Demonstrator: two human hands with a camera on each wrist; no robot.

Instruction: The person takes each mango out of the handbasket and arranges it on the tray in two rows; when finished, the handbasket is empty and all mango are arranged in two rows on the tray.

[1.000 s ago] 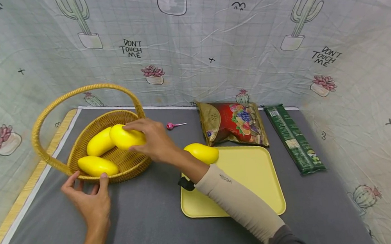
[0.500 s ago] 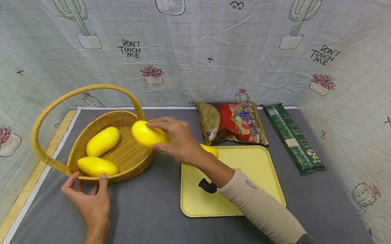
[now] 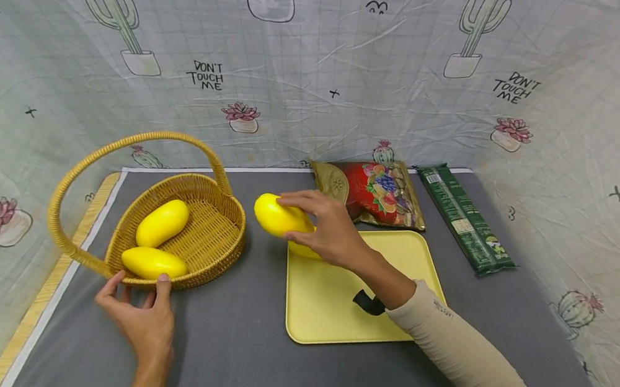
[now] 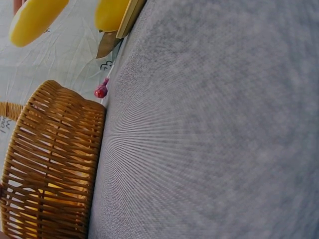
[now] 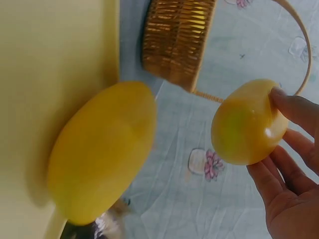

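Two yellow fruits (image 3: 163, 224) lie in the wicker basket (image 3: 215, 227) that your left hand (image 3: 141, 319) holds by its near rim, while your right hand (image 3: 333, 228), well apart, grips a third fruit (image 3: 278, 215) in the air right of the basket, near a fourth fruit (image 5: 102, 152) at the yellow tray's (image 3: 343, 308) far left corner.

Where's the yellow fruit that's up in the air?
In the head view, near the middle: the yellow fruit is in the right hand, right of the basket, by the yellow tray.
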